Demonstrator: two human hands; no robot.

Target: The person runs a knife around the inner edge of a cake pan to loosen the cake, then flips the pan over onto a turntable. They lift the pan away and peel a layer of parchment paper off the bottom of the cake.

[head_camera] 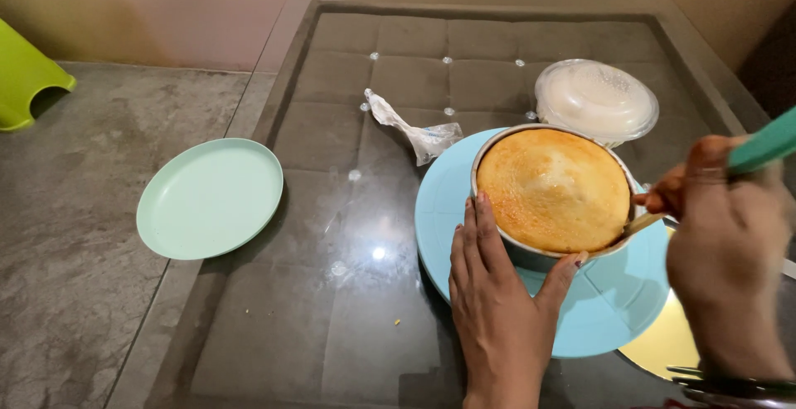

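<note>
A round golden cake (554,188) sits in a metal cake tin (531,251) on a light blue plate (613,301). My left hand (497,293) grips the tin's near wall, fingers spread along its rim. My right hand (721,235) holds a teal-handled knife (763,148) whose blade (643,224) goes in between the cake's right edge and the tin's wall. A gold cake board (663,343) lies partly under the blue plate.
A pale green plate (210,199) overhangs the glass table's (332,293) left edge. A crumpled clear wrapper (414,131) and a lidded white container (595,99) lie behind the tin. A lime green stool (25,81) stands on the floor at far left.
</note>
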